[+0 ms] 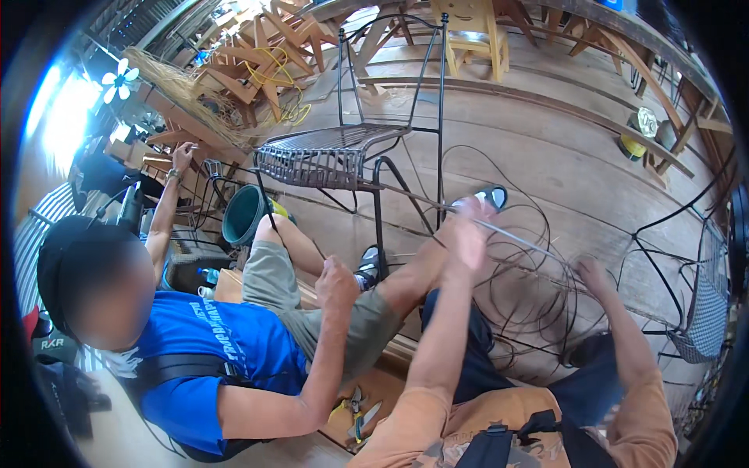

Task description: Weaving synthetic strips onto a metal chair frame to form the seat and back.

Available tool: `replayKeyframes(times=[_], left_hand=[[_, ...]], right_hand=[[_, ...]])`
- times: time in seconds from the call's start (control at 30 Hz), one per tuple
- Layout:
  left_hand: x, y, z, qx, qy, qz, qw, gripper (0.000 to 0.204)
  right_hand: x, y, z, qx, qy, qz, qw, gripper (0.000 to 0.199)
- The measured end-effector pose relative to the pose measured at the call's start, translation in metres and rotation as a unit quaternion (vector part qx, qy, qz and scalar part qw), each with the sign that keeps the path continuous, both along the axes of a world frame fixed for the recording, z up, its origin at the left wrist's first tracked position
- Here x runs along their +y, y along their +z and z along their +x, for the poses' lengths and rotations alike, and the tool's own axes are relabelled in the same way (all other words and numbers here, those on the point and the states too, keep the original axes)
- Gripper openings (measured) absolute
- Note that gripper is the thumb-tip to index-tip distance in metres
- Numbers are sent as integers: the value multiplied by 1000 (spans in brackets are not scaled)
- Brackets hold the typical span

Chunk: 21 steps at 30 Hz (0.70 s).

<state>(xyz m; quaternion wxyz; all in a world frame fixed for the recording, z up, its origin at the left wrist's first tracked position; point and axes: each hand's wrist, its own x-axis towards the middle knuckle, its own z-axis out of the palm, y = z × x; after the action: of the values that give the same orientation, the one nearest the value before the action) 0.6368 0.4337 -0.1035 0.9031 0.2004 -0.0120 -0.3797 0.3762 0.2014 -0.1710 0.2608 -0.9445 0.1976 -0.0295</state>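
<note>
A long, thin brown weaving strand (417,196) runs from the edge of a black metal-framed chair's woven seat (312,160) past my left hand towards my right. My left hand (466,240) is at the strand, in front of the chair; motion smears its fingers. To the right, my right hand (593,274) is closed at the strand's other stretch. Beneath and between my hands lies a tangle of loose strand (523,292) on the wooden floor. A co-worker's closed hand (337,285) is below the chair seat, with a thin dark piece rising from it.
On my left sits a co-worker in a blue shirt (234,327), legs stretched under the chair. A green bucket (243,214) stands behind them. Pliers (357,409) lie on a board near my left elbow. Another woven chair (694,327) stands at the right. Wooden stools (265,58) fill the back.
</note>
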Motion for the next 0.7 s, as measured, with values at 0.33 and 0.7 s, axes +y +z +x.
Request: replayKeyframes(times=[0.33, 0.7], left_hand=[[7, -13, -74, 51, 82, 251, 963, 37], [26, -84, -128, 99, -118, 131, 979, 39]], right_hand=[[96, 79, 171, -26, 54, 189, 980, 44], [206, 119, 281, -145, 113, 161, 970, 36]])
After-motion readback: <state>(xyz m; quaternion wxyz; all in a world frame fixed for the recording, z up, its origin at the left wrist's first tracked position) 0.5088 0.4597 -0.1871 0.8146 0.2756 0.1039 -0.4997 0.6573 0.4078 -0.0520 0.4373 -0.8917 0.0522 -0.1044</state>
